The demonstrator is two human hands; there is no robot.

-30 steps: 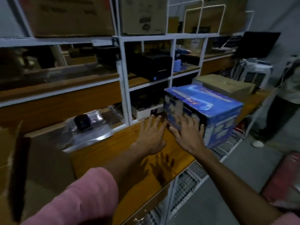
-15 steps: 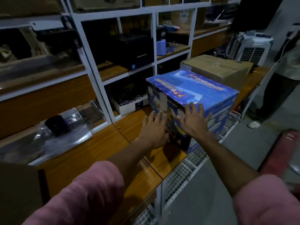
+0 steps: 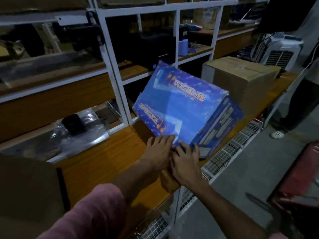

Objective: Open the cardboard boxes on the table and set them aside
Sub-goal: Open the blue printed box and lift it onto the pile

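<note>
A blue printed cardboard box (image 3: 183,107) stands tipped on the wooden table (image 3: 103,163), its large lettered face leaning toward me. My left hand (image 3: 159,151) lies on the lower near edge of that face. Right beside it, my right hand (image 3: 186,163) wraps its fingers around the box's bottom near corner. The two hands touch each other. Behind the blue box sits a plain brown cardboard box (image 3: 241,80), taped shut. Another brown box (image 3: 25,188) fills the lower left corner.
White metal shelving (image 3: 119,94) rises behind the table. A plastic bag holding a black object (image 3: 77,128) lies at the left. A person (image 3: 300,104) stands at the far right near a white cooler (image 3: 283,52). A red object (image 3: 296,178) sits on the floor.
The blue box has tipped from standing flat to leaning toward me. Both hands have slid from its near side down to its bottom near corner.
</note>
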